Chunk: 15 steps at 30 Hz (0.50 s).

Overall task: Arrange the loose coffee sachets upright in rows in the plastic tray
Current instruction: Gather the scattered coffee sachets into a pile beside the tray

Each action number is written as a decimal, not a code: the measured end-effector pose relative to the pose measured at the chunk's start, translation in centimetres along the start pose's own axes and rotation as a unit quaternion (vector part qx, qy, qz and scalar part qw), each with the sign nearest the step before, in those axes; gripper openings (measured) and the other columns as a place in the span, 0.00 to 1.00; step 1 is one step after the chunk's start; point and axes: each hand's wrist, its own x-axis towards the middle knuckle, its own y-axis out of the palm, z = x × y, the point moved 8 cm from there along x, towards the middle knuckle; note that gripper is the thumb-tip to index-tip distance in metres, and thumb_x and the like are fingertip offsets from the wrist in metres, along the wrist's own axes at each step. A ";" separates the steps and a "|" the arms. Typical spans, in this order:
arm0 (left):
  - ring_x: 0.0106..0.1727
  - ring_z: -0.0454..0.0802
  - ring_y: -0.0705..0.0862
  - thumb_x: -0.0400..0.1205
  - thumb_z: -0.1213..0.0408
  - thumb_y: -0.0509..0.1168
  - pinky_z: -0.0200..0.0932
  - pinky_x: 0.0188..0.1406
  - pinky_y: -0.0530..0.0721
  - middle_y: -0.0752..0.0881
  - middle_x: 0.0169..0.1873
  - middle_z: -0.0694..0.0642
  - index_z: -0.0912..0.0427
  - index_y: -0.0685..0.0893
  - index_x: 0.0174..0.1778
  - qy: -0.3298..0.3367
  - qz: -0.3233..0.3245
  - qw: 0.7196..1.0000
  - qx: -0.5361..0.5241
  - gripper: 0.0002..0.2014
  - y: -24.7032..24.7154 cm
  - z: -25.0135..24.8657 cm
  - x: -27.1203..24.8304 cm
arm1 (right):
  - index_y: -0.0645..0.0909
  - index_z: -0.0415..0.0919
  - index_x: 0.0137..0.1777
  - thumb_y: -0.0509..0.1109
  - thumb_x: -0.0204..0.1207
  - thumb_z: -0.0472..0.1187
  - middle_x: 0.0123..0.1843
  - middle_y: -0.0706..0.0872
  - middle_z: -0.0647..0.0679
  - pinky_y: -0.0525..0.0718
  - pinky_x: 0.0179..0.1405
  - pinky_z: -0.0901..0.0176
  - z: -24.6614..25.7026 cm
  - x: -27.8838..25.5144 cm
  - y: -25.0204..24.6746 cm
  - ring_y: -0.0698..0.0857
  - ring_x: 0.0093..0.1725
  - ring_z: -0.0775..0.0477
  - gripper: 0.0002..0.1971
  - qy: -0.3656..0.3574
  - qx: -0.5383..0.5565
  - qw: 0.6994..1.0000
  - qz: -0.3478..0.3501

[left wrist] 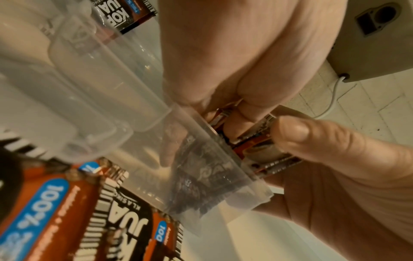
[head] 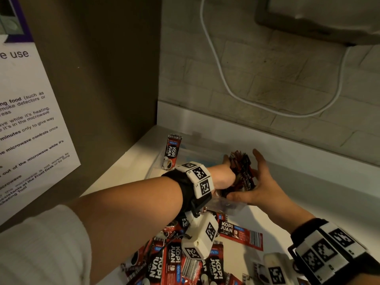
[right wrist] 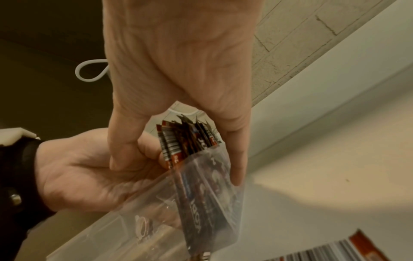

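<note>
A clear plastic tray (head: 232, 205) (left wrist: 111, 106) (right wrist: 125, 220) lies on the white counter. At its right end stands an upright bundle of red-and-black coffee sachets (head: 241, 169) (left wrist: 257, 141) (right wrist: 185, 139). My left hand (head: 225, 173) (left wrist: 234, 53) (right wrist: 78, 167) reaches into the tray and curls its fingers round the bundle from the left. My right hand (head: 261, 182) (right wrist: 178, 61) brackets the bundle from the right with straight fingers against the tray's end wall, its thumb on the near side. One sachet (head: 172, 151) leans upright at the tray's far left end.
A heap of loose sachets (head: 185, 262) covers the counter's near side under my left forearm, and one sachet (head: 240, 233) lies flat beside it. A dark cabinet side carrying a paper notice (head: 30, 120) stands left. A white cable (head: 218, 64) hangs on the brick wall behind.
</note>
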 end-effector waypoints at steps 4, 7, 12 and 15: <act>0.70 0.66 0.77 0.86 0.73 0.53 0.50 0.56 0.81 0.74 0.72 0.70 0.57 0.38 0.85 -0.001 0.019 0.999 0.031 0.37 0.0 -0.3 -0.7 | 0.45 0.63 0.82 0.83 0.53 0.21 0.60 0.76 0.59 0.85 0.60 0.39 0.0 0.0 0.1 0.83 0.62 0.47 0.68 0.005 0.001 1.000 -0.001; 0.70 0.66 0.76 0.84 0.75 0.57 0.50 0.65 0.78 0.74 0.71 0.69 0.61 0.49 0.85 0.000 0.028 0.999 0.047 0.34 0.3 -0.6 -0.7 | 0.45 0.62 0.82 0.82 0.53 0.21 0.63 0.77 0.57 0.84 0.62 0.39 -0.1 0.0 0.2 0.83 0.63 0.48 0.67 0.006 0.008 1.000 0.001; 0.65 0.61 0.78 0.83 0.76 0.57 0.50 0.58 0.83 0.74 0.72 0.70 0.61 0.48 0.85 0.013 0.026 1.000 0.011 0.36 0.1 -0.7 -1.1 | 0.46 0.63 0.82 0.83 0.49 0.25 0.66 0.77 0.55 0.86 0.59 0.42 -0.3 -0.2 0.2 0.84 0.63 0.50 0.69 0.014 0.020 1.000 0.009; 0.69 0.63 0.76 0.82 0.76 0.58 0.49 0.64 0.80 0.72 0.75 0.69 0.56 0.39 0.85 0.015 0.006 1.000 -0.001 0.42 -0.3 -0.7 -1.3 | 0.46 0.65 0.81 0.85 0.42 0.32 0.67 0.77 0.51 0.86 0.58 0.38 -0.2 -0.3 0.2 0.84 0.63 0.45 0.71 0.020 0.016 1.000 0.004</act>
